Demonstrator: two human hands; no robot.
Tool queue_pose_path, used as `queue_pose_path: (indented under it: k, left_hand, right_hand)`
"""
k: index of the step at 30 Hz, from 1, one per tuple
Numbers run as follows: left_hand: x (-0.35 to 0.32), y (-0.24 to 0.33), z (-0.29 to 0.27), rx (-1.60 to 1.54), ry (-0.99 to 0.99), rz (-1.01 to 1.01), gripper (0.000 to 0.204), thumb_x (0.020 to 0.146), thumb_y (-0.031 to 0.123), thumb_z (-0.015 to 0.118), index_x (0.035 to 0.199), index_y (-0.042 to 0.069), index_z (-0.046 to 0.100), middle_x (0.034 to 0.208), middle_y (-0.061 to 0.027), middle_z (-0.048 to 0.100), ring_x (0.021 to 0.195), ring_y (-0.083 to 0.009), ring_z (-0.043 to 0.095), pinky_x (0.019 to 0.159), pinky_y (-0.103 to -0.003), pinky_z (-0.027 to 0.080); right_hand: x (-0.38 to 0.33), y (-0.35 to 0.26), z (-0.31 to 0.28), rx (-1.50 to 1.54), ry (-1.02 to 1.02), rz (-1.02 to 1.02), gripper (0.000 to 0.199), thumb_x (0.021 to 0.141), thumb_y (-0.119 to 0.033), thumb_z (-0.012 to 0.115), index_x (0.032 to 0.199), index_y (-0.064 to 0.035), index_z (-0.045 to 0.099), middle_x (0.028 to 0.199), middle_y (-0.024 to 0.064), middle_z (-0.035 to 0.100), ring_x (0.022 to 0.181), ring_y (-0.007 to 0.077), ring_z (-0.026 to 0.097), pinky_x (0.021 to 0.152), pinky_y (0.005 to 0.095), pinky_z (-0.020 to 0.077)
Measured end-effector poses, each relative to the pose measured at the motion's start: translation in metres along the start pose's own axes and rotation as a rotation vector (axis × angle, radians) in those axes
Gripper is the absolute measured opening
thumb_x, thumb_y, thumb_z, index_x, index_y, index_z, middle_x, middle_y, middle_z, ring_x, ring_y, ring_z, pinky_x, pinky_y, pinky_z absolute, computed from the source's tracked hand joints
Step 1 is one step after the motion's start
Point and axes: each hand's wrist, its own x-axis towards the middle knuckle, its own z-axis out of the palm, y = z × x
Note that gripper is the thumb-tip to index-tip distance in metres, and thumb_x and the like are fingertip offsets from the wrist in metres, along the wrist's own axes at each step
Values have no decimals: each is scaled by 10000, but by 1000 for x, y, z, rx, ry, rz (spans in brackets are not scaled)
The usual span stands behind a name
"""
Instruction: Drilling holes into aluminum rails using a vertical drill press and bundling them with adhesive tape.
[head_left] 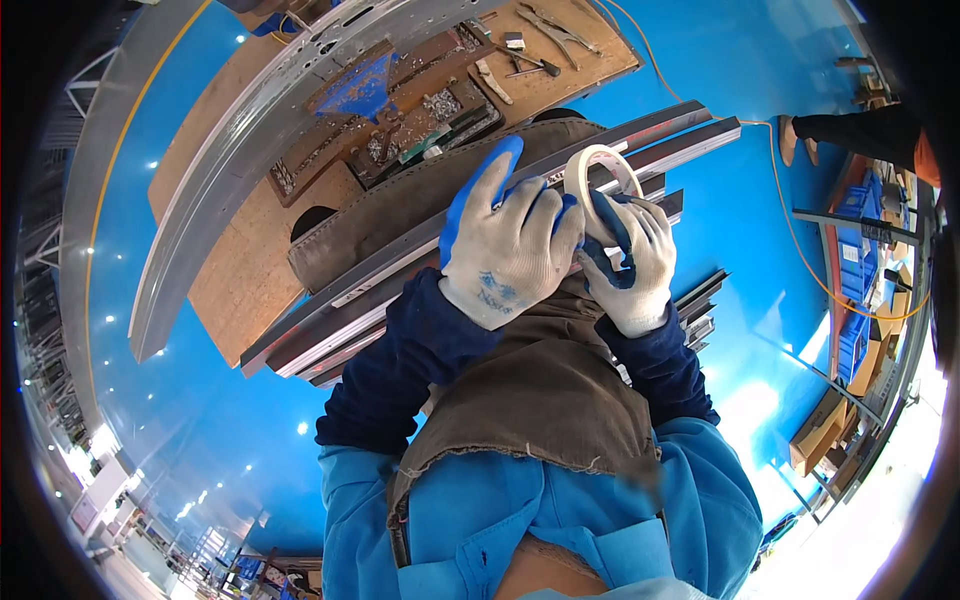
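Our right hand (pixel 640 258) grips the tape (pixel 577 183) — likely to steady it; whether our left hand (pixel 510 242) pinches anything, we cannot tell.

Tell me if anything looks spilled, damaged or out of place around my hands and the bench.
Small silvery bits lie scattered across the blue piece on the wooden bench, loose, as if spilled. Your brown apron's edge looks frayed, with threads showing. The tape roll in your right hand shows no obvious damage.
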Motion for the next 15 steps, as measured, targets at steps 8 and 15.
queue_pose_path:
  k: [8, 15]
  left_hand:
    - [12, -23, -13, -211, 0, -267, 270, 683, 170, 776, 925, 115, 670, 851, -32, 674, 795, -180, 661, 1064, -468, 383]
    - [17, -1, 1, -292, 105, -148, 286, 683, 149, 770, 948, 107, 672, 823, -25, 666, 773, -173, 653, 1069, -459, 371]
  right_hand:
    - [-2, 3, -12, 204, -26, 246, 531, 559, -89, 780, 1071, -19, 660, 926, 120, 676, 822, 278, 629, 799, 363, 498]
    - [8, 2, -19, 74, 8, 53, 487, 610, -140, 780, 1065, -22, 654, 898, 92, 684, 751, 248, 636, 794, 360, 496]
